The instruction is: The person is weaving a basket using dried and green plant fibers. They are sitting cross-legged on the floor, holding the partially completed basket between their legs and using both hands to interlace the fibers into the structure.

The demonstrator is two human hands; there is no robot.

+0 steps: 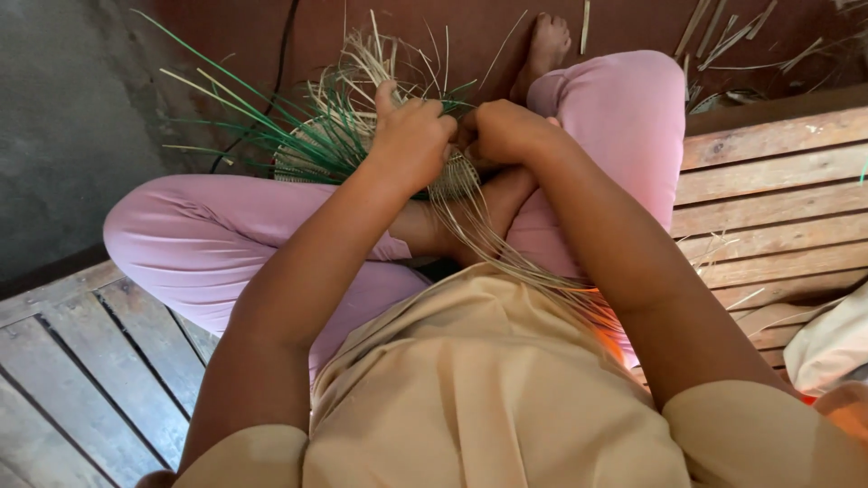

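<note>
**Weaving in the lap**

Beige shirt (pixel 479 398) fills the foreground. Left hand (pixel 411 136) closes tight on the basket (pixel 312 154) over the knees; right hand (pixel 508 131) fists pale strands (pixel 488 239). Weaving underway, I judge; next tuck needs steady tension.

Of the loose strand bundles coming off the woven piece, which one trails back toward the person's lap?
The pale straw-coloured strands: they run from the round woven piece under the right hand down across the lap. The green strands fan outward, away from the body.
</note>
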